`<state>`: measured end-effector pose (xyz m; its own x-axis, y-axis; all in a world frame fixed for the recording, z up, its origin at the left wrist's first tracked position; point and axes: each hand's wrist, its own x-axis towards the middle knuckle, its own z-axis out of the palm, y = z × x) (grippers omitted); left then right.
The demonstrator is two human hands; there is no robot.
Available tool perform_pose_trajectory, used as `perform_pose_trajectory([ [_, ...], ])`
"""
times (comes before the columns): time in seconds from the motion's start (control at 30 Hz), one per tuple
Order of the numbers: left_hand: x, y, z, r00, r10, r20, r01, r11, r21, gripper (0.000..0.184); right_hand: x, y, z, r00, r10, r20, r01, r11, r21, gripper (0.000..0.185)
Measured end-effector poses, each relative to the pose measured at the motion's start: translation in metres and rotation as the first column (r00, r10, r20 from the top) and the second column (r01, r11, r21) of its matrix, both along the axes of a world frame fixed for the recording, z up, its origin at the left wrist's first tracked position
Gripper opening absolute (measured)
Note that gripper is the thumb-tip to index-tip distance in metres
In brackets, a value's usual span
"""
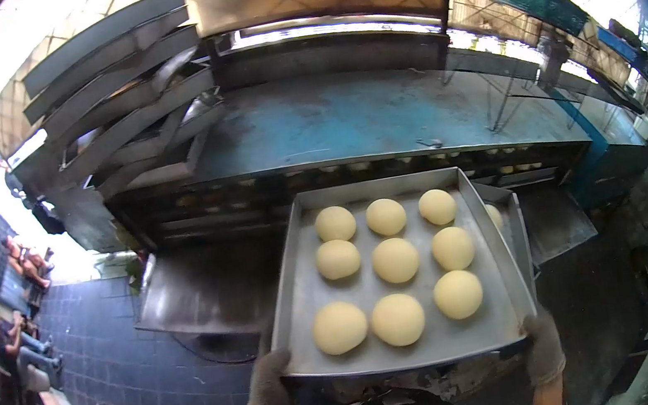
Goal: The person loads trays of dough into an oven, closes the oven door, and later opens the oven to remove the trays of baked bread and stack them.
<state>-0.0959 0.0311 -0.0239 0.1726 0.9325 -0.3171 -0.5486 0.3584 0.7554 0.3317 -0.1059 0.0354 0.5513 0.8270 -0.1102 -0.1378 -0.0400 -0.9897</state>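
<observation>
In the head view a square metal baking tray is held in front of my body, its near edge toward me. Round pale dough balls sit on it in three rows of three, apart or close together. My left hand, in a grey-brown knit glove, grips the near left corner. At the near right corner my right hand, gloved the same way, has hold of the tray. Fingers under the tray are hidden.
Ahead stands a wide oven with a blue-grey top and round pieces inside its dark opening. Stacked metal trays lean on its left. Another tray is partly hidden behind mine. People sit far left by the tiled floor.
</observation>
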Motion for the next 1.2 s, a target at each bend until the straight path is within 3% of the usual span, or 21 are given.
perform_pose_trajectory([
  [0.1, -0.119, 0.031, 0.001, 0.988, 0.142, -0.068, -0.132, 0.983, 0.129, 0.085, -0.099, 0.013, -0.039, 0.997, 0.059, -0.055, -0.068, 0.982, -0.175, 0.054],
  [0.23, -0.266, 0.071, -0.013, 0.929, 0.348, -0.126, -0.307, 0.915, 0.263, 0.086, -0.249, 0.086, -0.061, 0.959, 0.19, -0.212, -0.214, 0.972, -0.099, 0.058],
  [0.3, -0.339, 0.093, -0.034, 0.901, 0.399, -0.171, -0.357, 0.905, 0.23, 0.087, -0.31, 0.121, -0.079, 0.92, 0.226, -0.321, -0.272, 0.956, -0.106, 0.063],
  [0.4, -0.41, 0.145, -0.043, 0.894, 0.395, -0.212, -0.322, 0.895, 0.31, 0.088, -0.377, 0.18, -0.123, 0.865, 0.263, -0.426, -0.332, 0.939, -0.094, 0.068],
  [0.5, -0.464, 0.203, -0.06, 0.924, 0.331, -0.19, -0.245, 0.896, 0.371, 0.087, -0.428, 0.233, -0.179, 0.856, 0.185, -0.483, -0.265, 0.959, -0.103, 0.068],
  [0.57, -0.498, 0.255, -0.087, 0.949, 0.28, -0.143, -0.212, 0.907, 0.364, 0.084, -0.458, 0.285, -0.194, 0.944, 0.186, -0.272, -0.163, 0.981, 0.104, 0.041],
  [0.6, -0.512, 0.283, -0.1, 0.961, 0.254, -0.11, -0.202, 0.915, 0.348, 0.082, -0.467, 0.312, -0.207, 0.923, 0.184, -0.338, -0.159, 0.982, 0.101, 0.04],
  [0.67, -0.512, 0.326, -0.094, 0.902, 0.385, -0.194, -0.307, 0.889, 0.339, 0.073, -0.47, 0.358, -0.214, 0.881, 0.238, -0.408, -0.203, 0.971, 0.128, 0.056],
  [0.7, -0.507, 0.332, -0.09, 0.867, 0.442, -0.23, -0.347, 0.867, 0.358, 0.072, -0.47, 0.379, -0.209, 0.863, 0.294, -0.41, -0.249, 0.955, 0.161, 0.075],
  [0.8, -0.491, 0.325, -0.062, 0.755, 0.625, -0.199, -0.486, 0.737, 0.469, 0.069, -0.478, 0.44, -0.2, 0.883, 0.273, -0.382, -0.215, 0.959, 0.187, 0.075],
  [0.87, -0.467, 0.292, -0.048, 0.721, 0.673, -0.166, -0.511, 0.677, 0.529, 0.067, -0.466, 0.503, -0.244, 0.91, 0.237, -0.34, -0.193, 0.968, 0.159, 0.073],
  [0.93, -0.47, 0.254, -0.093, 0.756, 0.583, -0.299, -0.471, 0.801, 0.369, 0.069, -0.453, 0.538, -0.261, 0.931, 0.198, -0.308, -0.168, 0.978, 0.121, 0.072],
  [1.0, -0.443, 0.206, -0.094, 0.763, 0.575, -0.295, -0.5, 0.815, 0.294, 0.069, -0.445, 0.569, -0.253, 0.914, 0.29, -0.285, -0.268, 0.957, 0.115, 0.074],
  [1.03, -0.442, 0.187, -0.117, 0.778, 0.56, -0.285, -0.502, 0.827, 0.253, 0.073, -0.435, 0.596, -0.273, 0.91, 0.282, -0.303, -0.256, 0.959, 0.124, 0.074],
  [1.1, -0.44, 0.151, -0.154, 0.795, 0.54, -0.277, -0.51, 0.842, 0.177, 0.081, -0.43, 0.622, -0.265, 0.886, 0.293, -0.359, -0.259, 0.955, 0.141, 0.074],
  [1.2, -0.4, 0.122, -0.157, 0.784, 0.54, -0.306, -0.538, 0.837, 0.099, 0.084, -0.427, 0.632, -0.237, 0.76, 0.343, -0.553, -0.274, 0.939, 0.206, 0.073],
])
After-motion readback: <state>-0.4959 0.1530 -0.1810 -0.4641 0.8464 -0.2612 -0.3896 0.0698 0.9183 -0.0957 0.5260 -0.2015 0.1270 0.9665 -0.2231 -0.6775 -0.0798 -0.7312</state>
